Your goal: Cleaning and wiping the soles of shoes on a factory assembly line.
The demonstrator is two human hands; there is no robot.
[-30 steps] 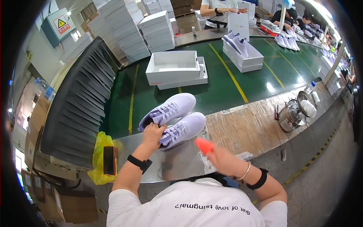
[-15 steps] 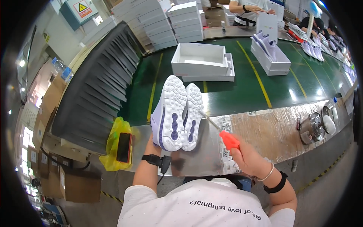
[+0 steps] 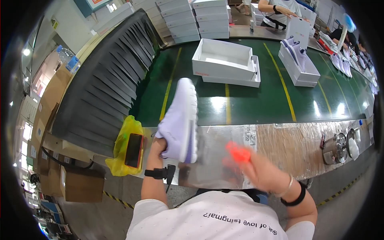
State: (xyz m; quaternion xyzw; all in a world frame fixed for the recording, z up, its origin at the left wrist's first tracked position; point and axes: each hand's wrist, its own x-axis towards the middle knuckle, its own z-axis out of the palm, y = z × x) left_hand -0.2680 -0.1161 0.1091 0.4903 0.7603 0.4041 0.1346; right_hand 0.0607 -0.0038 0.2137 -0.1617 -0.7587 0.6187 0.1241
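Note:
A lilac sneaker [image 3: 177, 124] with a thick white sole stands toe-up at centre left, its side toward me and its sole to the right. My left hand [image 3: 160, 145] holds it at the heel opening; the fingers are hidden by the shoe. Only one shoe shows clearly; a second one, if still held, is behind it. To the right, over the metal-topped bench edge [image 3: 214, 150], my right hand [image 3: 266, 170] is closed round the red handle of a thin-shafted tool [image 3: 239, 153]. Motion smears the tool, and its shaft cannot be made out.
An open white shoebox [image 3: 224, 72] sits on the green conveyor belt [image 3: 252, 106]. Farther right is another box [image 3: 300, 74] with lilac sneakers. A phone [image 3: 134, 150] lies on a yellow bag [image 3: 120, 160]; metal pots [image 3: 335, 148] stand right. A co-worker [image 3: 280, 10] handles a box.
My left hand has turned the sneakers from soles facing me to a side view. My right hand has drawn the red-handled tool back from the soles, slightly down. The whole view has shifted a little.

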